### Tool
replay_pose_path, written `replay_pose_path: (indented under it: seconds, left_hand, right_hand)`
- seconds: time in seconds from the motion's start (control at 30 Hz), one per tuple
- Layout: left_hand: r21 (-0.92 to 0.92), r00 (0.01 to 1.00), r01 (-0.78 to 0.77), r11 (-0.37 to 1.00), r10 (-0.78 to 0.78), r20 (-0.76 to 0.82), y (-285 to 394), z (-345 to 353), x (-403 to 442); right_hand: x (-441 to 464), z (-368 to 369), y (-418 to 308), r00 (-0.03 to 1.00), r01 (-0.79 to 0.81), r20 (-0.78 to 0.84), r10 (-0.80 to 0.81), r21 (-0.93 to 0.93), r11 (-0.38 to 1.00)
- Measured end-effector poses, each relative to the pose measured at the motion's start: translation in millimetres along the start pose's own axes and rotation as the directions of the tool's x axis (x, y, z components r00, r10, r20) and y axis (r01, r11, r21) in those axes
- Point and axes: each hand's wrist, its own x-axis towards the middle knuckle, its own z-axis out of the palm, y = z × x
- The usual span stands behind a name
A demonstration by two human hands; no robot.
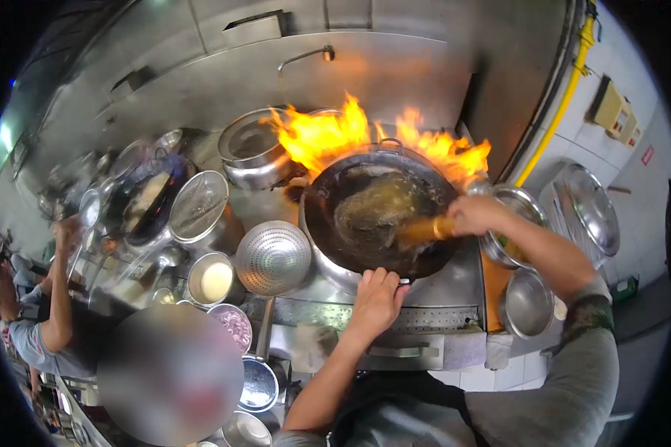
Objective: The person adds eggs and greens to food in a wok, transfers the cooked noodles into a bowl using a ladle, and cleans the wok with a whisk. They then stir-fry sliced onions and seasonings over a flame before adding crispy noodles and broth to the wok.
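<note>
A large dark wok (pixel 332 246) sits on the burner, with some murky liquid in its bottom. My right hand (pixel 481 216) is closed around a bamboo wok brush (pixel 430 229), whose blurred bristle end is down inside the wok near its right side. My left hand (pixel 376 299) is closed at the wok's near rim, gripping the near handle (pixel 403 281), which is mostly hidden under the fingers. Tall orange flames (pixel 324 134) rise behind the wok's far rim and reach round toward its right side.
Left of the wok lie a perforated strainer (pixel 273 257), a lidded pot (pixel 257 167) and a bowl of pale yellow liquid (pixel 216 281). A co-worker's hand (pixel 68 231) works by another wok (pixel 173 200). A metal bowl (pixel 528 304) stands at right; a faucet (pixel 306 55) is above.
</note>
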Motion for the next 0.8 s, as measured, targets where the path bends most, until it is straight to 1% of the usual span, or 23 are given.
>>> replay_pose_path:
  seconds: [0.03,0.07,0.1,0.13,0.17,0.2,0.27,0.3,0.33,0.37,0.4,0.43,0.47,0.53,0.57,0.6,0.67,0.7,0.73,0.77,0.8]
  left_hand:
    - [-0.006,1.000,-0.003,1.000,0.003,-0.006,0.5,0.7,0.5]
    - [-0.013,1.000,-0.010,1.000,0.010,-0.022,0.3,1.7,3.8]
    - [0.016,0.994,0.059,0.998,-0.061,0.091,-2.0,0.5,0.7]
    - [0.022,0.999,0.041,0.999,-0.042,0.033,4.7,-9.4,-1.9]
    - [0.035,1.000,0.023,0.999,-0.023,-0.017,13.2,-24.1,-8.4]
    - [0.046,0.997,0.014,0.999,-0.010,-0.071,17.8,-37.8,-17.4]
    - [0.069,0.982,0.186,0.980,-0.183,-0.049,4.3,-63.5,-59.6]
    - [0.108,0.965,0.255,0.961,-0.246,-0.089,-9.4,-68.5,-78.2]
    - [0.141,0.942,0.328,0.934,-0.313,-0.118,-21.3,-69.0,-100.8]
    - [0.137,0.920,0.385,0.913,-0.367,-0.136,-30.9,-67.5,-119.4]
    - [0.128,0.894,0.437,0.890,-0.414,-0.171,-40.8,-62.7,-131.7]
    - [0.125,0.864,0.488,0.864,-0.457,-0.213,-47.5,-61.2,-137.4]
    - [0.094,0.842,0.525,0.846,-0.499,-0.204,-50.4,-61.6,-147.3]
    - [0.035,0.774,0.623,0.782,-0.608,-0.175,-49.5,-65.4,-175.4]
    - [0.059,0.750,0.656,0.752,-0.641,-0.164,-51.3,-64.7,-187.3]
    - [0.030,0.724,0.684,0.729,-0.672,-0.154,-55.4,-58.5,-200.3]
    - [-0.041,0.693,0.710,0.703,-0.708,-0.139,-67.8,-42.1,-208.8]
    - [-0.118,0.614,0.781,0.613,-0.789,-0.031,-64.3,-47.8,-197.9]
    - [-0.117,0.640,0.761,0.638,-0.768,-0.028,-68.9,-50.1,-193.3]
    - [-0.112,0.652,0.752,0.650,-0.758,-0.024,-71.3,-53.0,-196.5]
    - [-0.102,0.657,0.749,0.655,-0.754,-0.009,-71.0,-55.1,-205.2]
  right_hand:
    - [13.6,3.1,-8.2,0.987,-0.113,-0.119,0.107,-0.037,0.993]
    - [29.8,5.7,-16.5,0.947,-0.228,-0.246,0.205,-0.072,0.971]
    - [48.3,19.5,-12.5,0.940,-0.237,-0.272,0.208,-0.079,0.968]
    - [53.2,17.4,-29.3,0.932,-0.239,-0.299,0.206,-0.078,0.968]
    - [44.7,13.5,-36.3,0.954,-0.223,-0.223,0.199,-0.084,0.971]
    - [30.1,4.1,-36.5,0.962,-0.216,-0.195,0.189,-0.123,0.969]
    - [7.4,-12.2,-28.7,0.976,-0.193,-0.140,0.166,-0.206,0.959]
    - [3.3,-30.8,-33.1,0.951,-0.310,-0.071,0.302,-0.195,0.930]
    - [21.6,-10.0,-25.6,0.938,-0.338,-0.141,0.317,-0.165,0.927]
    - [55.7,20.9,-10.5,0.917,-0.366,-0.221,0.332,-0.135,0.921]
    - [74.9,29.4,0.1,0.887,-0.389,-0.314,0.338,-0.113,0.914]
    - [64.1,21.8,-25.1,0.903,-0.306,-0.322,0.285,-0.015,0.952]
    - [64.5,18.6,-30.1,0.934,-0.254,-0.274,0.229,-0.060,0.965]
    - [48.2,3.2,-23.0,0.966,-0.167,-0.220,0.138,-0.122,0.978]
    - [29.5,-23.4,-30.5,0.966,-0.233,-0.160,0.203,-0.204,0.951]
    - [55.1,-9.8,9.0,0.954,-0.299,-0.064,0.293,-0.141,0.944]
    - [70.3,8.6,-2.5,0.906,-0.326,-0.296,0.304,-0.025,0.945]
    - [69.4,10.9,-8.3,0.929,-0.263,-0.286,0.235,-0.062,0.963]
    - [76.6,10.2,-16.0,0.949,-0.187,-0.274,0.156,-0.091,0.978]
    - [79.2,4.8,-2.2,0.975,-0.107,-0.209,0.077,-0.135,0.985]
    - [76.7,-9.6,6.4,0.989,-0.061,-0.143,0.047,-0.098,0.993]
